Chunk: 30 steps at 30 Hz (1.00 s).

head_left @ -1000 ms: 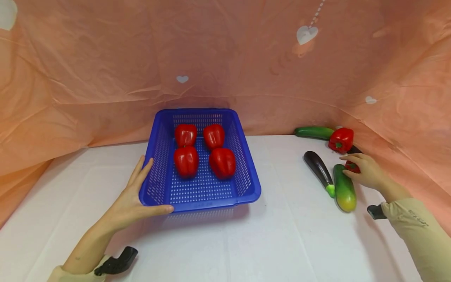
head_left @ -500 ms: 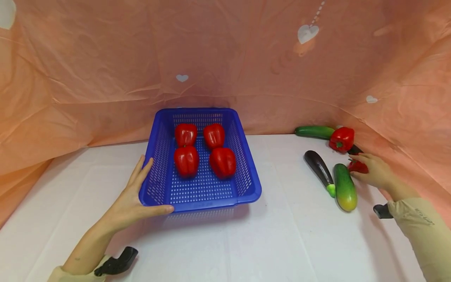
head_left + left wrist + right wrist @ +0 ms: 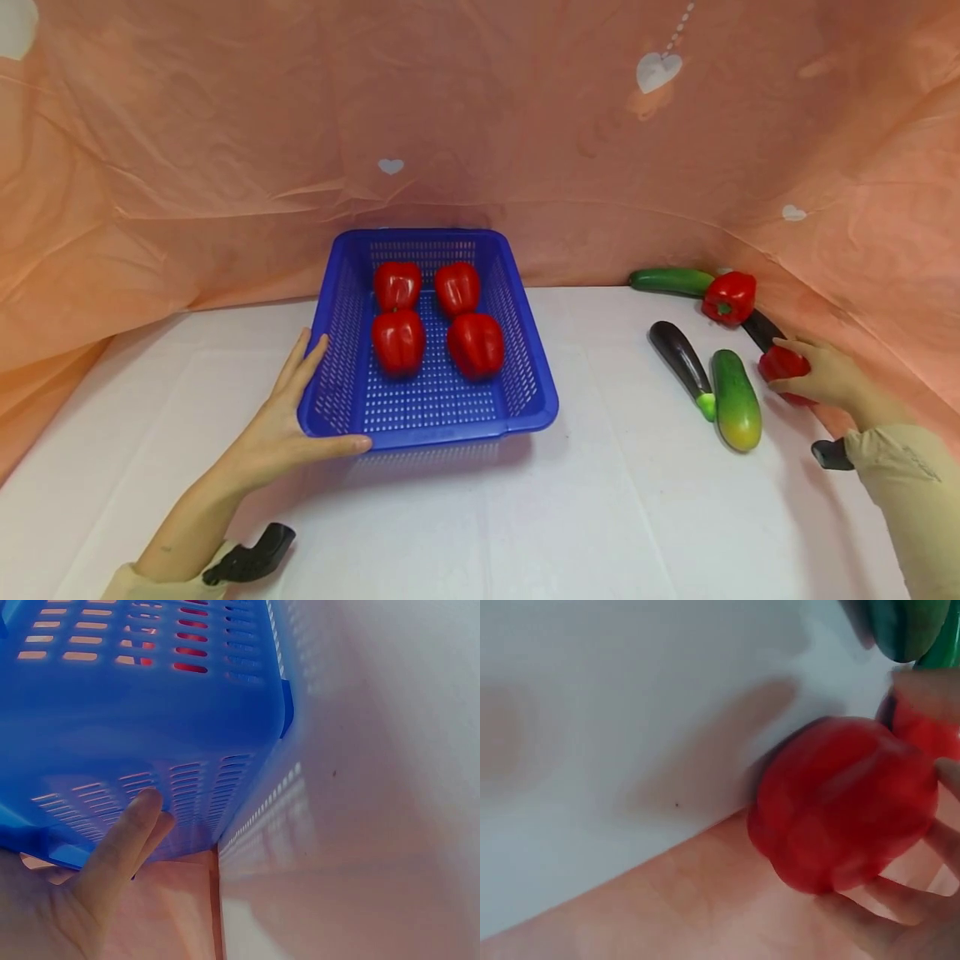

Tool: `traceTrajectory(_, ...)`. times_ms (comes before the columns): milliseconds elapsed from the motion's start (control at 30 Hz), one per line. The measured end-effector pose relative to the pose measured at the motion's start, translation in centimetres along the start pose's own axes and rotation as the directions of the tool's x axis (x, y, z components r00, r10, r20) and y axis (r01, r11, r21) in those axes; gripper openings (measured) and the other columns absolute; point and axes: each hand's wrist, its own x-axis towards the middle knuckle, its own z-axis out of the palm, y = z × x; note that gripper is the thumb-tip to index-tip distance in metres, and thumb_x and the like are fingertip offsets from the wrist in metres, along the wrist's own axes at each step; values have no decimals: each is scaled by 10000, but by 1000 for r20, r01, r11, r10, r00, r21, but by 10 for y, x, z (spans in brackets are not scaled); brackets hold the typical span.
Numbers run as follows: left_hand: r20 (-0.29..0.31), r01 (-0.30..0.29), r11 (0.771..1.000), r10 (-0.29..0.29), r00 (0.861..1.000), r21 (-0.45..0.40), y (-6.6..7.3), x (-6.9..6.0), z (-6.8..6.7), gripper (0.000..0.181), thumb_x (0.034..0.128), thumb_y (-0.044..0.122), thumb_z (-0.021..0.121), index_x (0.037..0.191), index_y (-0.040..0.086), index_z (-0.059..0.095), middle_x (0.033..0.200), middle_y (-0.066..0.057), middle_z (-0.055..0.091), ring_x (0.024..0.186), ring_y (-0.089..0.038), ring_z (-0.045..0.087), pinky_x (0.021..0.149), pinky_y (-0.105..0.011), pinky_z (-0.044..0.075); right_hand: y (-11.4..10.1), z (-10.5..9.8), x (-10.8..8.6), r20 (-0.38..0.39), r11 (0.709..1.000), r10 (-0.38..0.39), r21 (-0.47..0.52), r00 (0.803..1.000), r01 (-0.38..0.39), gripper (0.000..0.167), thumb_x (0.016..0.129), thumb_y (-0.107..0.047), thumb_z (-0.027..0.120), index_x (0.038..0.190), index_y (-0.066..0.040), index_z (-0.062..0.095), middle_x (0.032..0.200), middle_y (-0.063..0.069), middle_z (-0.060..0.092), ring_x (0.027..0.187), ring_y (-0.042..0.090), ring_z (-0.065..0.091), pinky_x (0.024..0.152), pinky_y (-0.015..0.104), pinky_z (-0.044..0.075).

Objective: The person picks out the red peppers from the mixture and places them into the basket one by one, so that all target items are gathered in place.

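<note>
My left hand rests at the near left corner of a blue plastic basket, its fingers straight along the left side and its thumb stretched along the front. In the left wrist view, straight digits lie against the perforated blue wall. Over at the right side of the table, my right hand holds a red bell pepper between thumb and fingers. The right wrist view shows that pepper close up, fingertips spread around it. Several red bell peppers sit inside the basket in two rows.
Left of my right hand lie an eggplant and a green-yellow cucumber-like vegetable. Behind them are a long green vegetable, another red bell pepper and a dark elongated vegetable, partly hidden. A peach-coloured cloth hangs behind the white table.
My right hand has shifted right and slightly nearer with the bell pepper, away from the green-yellow vegetable. More of the dark vegetable shows. The left hand and basket stay in place.
</note>
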Motion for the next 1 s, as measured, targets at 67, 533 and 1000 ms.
traceTrajectory(67,0,1,1000,-1,1000,-2,0,0,0,1239,655,264,871,1556,238,21,1608,-1,-172,1437,-493,-44,991,-802,101,1,-2,-1,15,1000,-1,16,1000,1,778,756,-151,764,1337,160,350,1230,432,324,1062,606,305,773,642,500)
traceTrajectory(533,-8,7,1000,-7,1000,-2,1,-1,-2,1240,657,270,870,1557,231,18,1609,-19,-168,1438,-491,-41,1000,-795,102,7,-8,-6,28,994,98,40,995,-99,922,710,-232,810,1387,127,297,1190,435,257,1051,634,226,685,583,520)
traceTrajectory(1000,-1,4,1000,-4,1000,0,2,-1,0,1233,660,286,868,1557,236,22,1610,-27,-161,1437,-496,-24,1002,-791,117,-2,1,-8,-106,998,46,35,993,-43,809,704,-114,793,1325,153,349,1213,456,212,1014,630,276,695,635,506)
